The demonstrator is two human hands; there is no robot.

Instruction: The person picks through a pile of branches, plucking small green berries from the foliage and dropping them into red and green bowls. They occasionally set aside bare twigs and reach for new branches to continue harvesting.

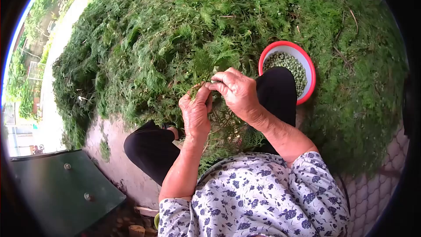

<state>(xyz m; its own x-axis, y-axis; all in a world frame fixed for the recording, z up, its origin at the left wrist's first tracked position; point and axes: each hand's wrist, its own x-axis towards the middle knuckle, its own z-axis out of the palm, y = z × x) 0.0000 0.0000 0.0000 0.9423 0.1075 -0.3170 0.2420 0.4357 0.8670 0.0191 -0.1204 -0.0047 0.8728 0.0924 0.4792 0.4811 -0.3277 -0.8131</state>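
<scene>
My left hand (195, 113) is closed, pinching a green, feathery conifer sprig (204, 64) above my lap. Right beside it, my right hand (239, 91) is also closed, with thumb and forefinger pressed together at the sprig. A small pale green piece shows at its fingertips, perhaps a cone, too small to be sure. To the right of my knee stands a bowl with a red rim (313, 81), holding many small round green cones (285, 61). More cut sprigs (230, 125) lie across my lap below the hands.
A broad heap of cut conifer branches (144, 48) spreads in front of me and to both sides. At the lower left is a dark green panel (66, 189) with two knobs. Paving bricks (372, 197) show at the lower right, and bare concrete (109, 167) at the left.
</scene>
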